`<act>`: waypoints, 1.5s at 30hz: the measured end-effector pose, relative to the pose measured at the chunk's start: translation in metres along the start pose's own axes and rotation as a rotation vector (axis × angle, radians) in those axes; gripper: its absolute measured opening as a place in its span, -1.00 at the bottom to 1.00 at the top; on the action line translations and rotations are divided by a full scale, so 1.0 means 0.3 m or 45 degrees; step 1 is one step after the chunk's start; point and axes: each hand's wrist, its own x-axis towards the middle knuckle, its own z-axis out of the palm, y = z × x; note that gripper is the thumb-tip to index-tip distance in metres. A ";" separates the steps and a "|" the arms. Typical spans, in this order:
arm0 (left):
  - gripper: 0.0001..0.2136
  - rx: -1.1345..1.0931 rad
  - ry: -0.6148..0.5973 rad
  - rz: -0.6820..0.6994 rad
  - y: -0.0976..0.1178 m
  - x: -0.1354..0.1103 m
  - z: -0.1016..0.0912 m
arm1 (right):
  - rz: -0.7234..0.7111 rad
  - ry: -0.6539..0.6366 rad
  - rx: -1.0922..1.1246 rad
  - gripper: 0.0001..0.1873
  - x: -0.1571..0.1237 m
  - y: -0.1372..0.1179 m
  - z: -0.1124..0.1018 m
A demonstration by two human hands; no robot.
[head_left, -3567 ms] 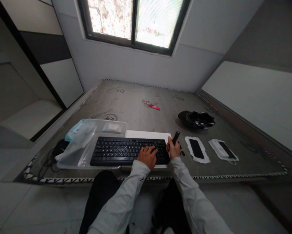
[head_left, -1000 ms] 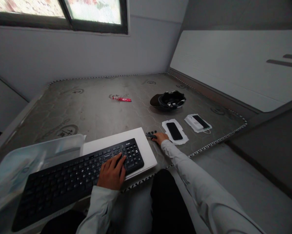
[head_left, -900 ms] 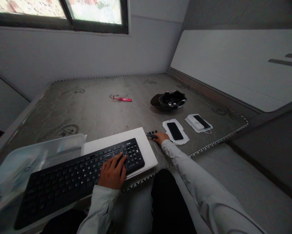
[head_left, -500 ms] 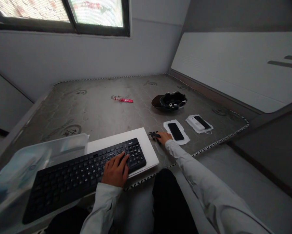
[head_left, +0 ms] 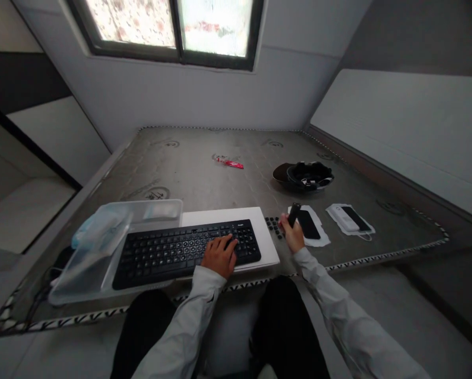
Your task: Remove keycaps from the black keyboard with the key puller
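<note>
L hand (head_left: pixel 220 257) rests on black keyboard (head_left: pixel 184 255) keys; R hand (head_left: pixel 293 236) clamps black handheld tool (head_left: pixel 294 215), well apart from L. Loose keycaps (head_left: pixel 274 226) lie just right of kbd, near phone (head_left: pixel 309 224); careless R wrist swing could scatter them.

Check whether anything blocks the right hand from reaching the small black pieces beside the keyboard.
Nothing visible does. The right hand, gripping a black tool, sits directly beside the small black pieces, with no object between them.
</note>
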 end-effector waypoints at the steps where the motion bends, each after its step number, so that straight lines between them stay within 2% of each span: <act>1: -0.66 -0.010 -0.007 0.002 0.000 -0.001 -0.003 | 0.058 -0.016 0.196 -0.52 -0.033 -0.026 0.030; 3: -0.66 -0.025 -0.013 0.007 0.000 -0.004 -0.007 | 0.163 -0.114 0.507 -0.55 -0.100 -0.075 0.091; 5: -0.66 -0.039 -0.012 0.007 -0.001 -0.007 -0.008 | 0.221 -0.186 0.698 -0.56 -0.158 -0.112 0.145; 8: -0.66 -0.059 -0.006 0.003 -0.002 -0.012 -0.007 | 0.299 -0.231 0.810 -0.55 -0.212 -0.134 0.205; 13: -0.67 -0.089 -0.003 0.004 -0.007 -0.017 -0.007 | 0.429 -0.234 0.871 -0.52 -0.231 -0.122 0.259; 17: -0.66 -0.099 -0.022 0.006 -0.011 -0.017 -0.009 | 0.501 -0.212 0.874 -0.52 -0.233 -0.121 0.283; 21: -0.66 -0.111 -0.014 0.003 -0.012 -0.018 -0.011 | 0.481 -0.195 0.792 -0.52 -0.235 -0.121 0.297; 26: -0.66 -0.116 -0.011 -0.005 -0.014 -0.021 -0.008 | 0.499 -0.090 0.791 -0.51 -0.236 -0.115 0.298; 29: -0.67 -0.106 -0.001 0.003 -0.015 -0.020 -0.007 | 0.521 -0.134 0.757 -0.52 -0.239 -0.119 0.297; 35: -0.67 -0.079 -0.014 0.003 -0.012 -0.019 -0.008 | 0.781 -0.035 0.916 -0.54 -0.233 -0.151 0.321; 38: -0.68 -0.081 -0.006 0.000 -0.011 -0.019 -0.008 | 0.850 0.005 0.942 -0.54 -0.219 -0.160 0.331; 42: -0.67 -0.082 -0.003 0.001 -0.012 -0.017 -0.004 | 0.865 0.032 0.912 -0.55 -0.200 -0.150 0.335; 45: -0.67 -0.076 -0.010 0.007 -0.013 -0.016 -0.002 | 0.772 -0.004 0.836 -0.54 -0.194 -0.128 0.340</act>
